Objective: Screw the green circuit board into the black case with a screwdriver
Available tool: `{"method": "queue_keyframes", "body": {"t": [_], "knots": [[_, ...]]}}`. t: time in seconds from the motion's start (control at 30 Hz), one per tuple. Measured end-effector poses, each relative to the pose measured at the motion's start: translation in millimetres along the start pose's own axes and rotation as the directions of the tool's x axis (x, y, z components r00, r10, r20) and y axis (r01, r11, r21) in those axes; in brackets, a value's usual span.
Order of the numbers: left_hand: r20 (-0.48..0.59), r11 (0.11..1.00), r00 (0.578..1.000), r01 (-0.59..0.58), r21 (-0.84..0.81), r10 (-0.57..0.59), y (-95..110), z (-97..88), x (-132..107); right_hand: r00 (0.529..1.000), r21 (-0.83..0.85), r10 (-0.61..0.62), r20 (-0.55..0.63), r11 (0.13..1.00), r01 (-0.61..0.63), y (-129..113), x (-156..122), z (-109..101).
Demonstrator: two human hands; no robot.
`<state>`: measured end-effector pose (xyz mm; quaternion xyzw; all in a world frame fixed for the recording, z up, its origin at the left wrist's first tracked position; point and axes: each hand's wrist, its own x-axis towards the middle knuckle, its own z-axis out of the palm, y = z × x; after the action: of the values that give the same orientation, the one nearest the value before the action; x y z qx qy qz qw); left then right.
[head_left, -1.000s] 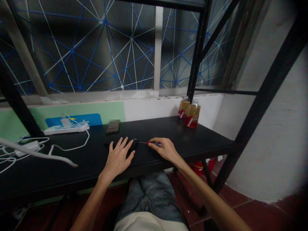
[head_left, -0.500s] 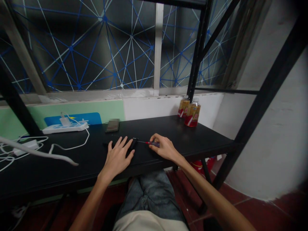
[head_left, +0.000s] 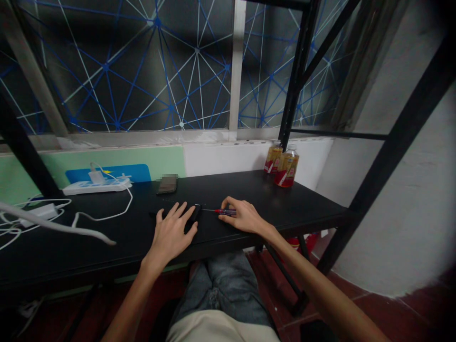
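Note:
My left hand (head_left: 173, 232) lies with its fingers spread over a black object (head_left: 194, 213) on the black table. The object is mostly hidden under the hand and blends into the tabletop, so its kind is unclear; a pale edge shows at its right end. My right hand (head_left: 242, 216) pinches the red and purple handle of a screwdriver (head_left: 223, 212). Its thin shaft points left and reaches to the right end of the black object. Whether the tip touches is too fine to make out. Tiny specks lie on the table just beyond the left hand.
Behind the left hand lies a dark flat item (head_left: 167, 185), partly blurred. A white power strip (head_left: 96, 186) with a plug and tangled white cables (head_left: 44, 212) occupies the table's left. Two drink bottles (head_left: 286, 168) stand at the back right. Black frame posts rise at both ends.
My left hand and the black object under it have shifted slightly left. The screwdriver stays in my right hand at nearly the same place, its handle turned a little.

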<state>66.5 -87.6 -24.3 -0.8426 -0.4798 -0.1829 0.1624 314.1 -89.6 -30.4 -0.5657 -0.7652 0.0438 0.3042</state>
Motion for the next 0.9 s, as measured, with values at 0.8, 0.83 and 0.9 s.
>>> {"method": "queue_keyframes", "body": {"t": [0.8, 0.83, 0.9], "knots": [[0.068, 0.993, 0.991, -0.11, -0.034, 0.112, -27.1, -6.9, 8.4, 0.997, -0.023, -0.076, -0.009, 0.997, 0.076, 1.3, 13.6, 7.2], [0.073, 0.991, 0.989, -0.127, -0.035, 0.129, -29.4, -7.8, 10.4, 0.997, -0.052, -0.075, 0.0, 0.996, 0.075, -0.2, 15.0, 7.3], [0.085, 0.988, 0.984, -0.152, -0.034, 0.154, -32.6, -10.9, 14.3, 0.998, -0.103, -0.067, 0.018, 0.992, 0.068, -3.0, 17.6, 7.7]]}}
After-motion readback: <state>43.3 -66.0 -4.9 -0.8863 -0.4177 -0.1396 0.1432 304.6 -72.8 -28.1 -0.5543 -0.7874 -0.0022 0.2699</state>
